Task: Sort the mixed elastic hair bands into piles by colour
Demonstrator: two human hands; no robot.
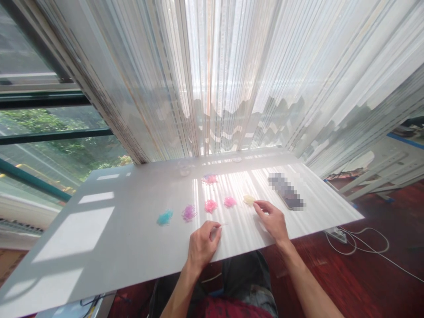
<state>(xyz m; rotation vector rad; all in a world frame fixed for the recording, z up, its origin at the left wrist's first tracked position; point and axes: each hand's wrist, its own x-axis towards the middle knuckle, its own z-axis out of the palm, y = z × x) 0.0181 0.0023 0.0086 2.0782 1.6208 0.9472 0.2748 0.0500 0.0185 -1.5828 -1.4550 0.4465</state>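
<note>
My left hand [202,244] rests above the front of the white table [132,247], thumb and forefinger pinched on a thin pale strand [224,224]. My right hand [272,218] reaches to the edge of a small yellow pile [248,200], its thumb and forefinger drawn together; what lies between the tips is too small to make out. Leftward from the yellow pile runs a row of similar thin, tangled bits: a pink pile [229,202], a coral-red pile [210,206], a purple pile [189,213] and a teal pile [164,217]. Behind them lies a mixed-colour pile [210,179].
To the right of the piles lies a blurred-out phone [286,192]. A clear round container [184,168] and a flat clear disc [236,160] are near the back edge. Striped sheer curtains [218,79] hang behind the table. White cables [357,243] trail over the floor at right.
</note>
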